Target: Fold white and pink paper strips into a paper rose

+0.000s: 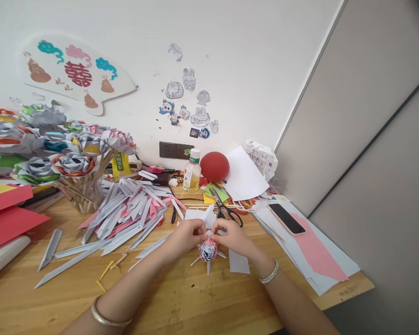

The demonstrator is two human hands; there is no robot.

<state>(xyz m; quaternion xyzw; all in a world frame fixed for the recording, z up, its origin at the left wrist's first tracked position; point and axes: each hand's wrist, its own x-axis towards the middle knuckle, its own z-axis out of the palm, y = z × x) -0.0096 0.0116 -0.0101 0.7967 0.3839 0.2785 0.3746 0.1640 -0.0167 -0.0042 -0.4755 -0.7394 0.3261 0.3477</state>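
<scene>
My left hand (186, 238) and my right hand (233, 238) meet over the middle of the wooden table (167, 298). Both are closed in a pinch on a small paper flower (208, 250), a pink and grey woven ball with pointed strips sticking out below. A white folded strip rises between my fingertips. Each wrist wears a silver bangle. Black scissors (226, 212) lie just behind my right hand.
A heap of folded grey and pink paper strips (129, 214) lies to the left. A vase of paper flowers (80, 186) stands behind it. A glue bottle (192, 172), a red ball (214, 166), white sheets and a phone (286, 218) sit at the back right. Red paper (7, 218) lies far left.
</scene>
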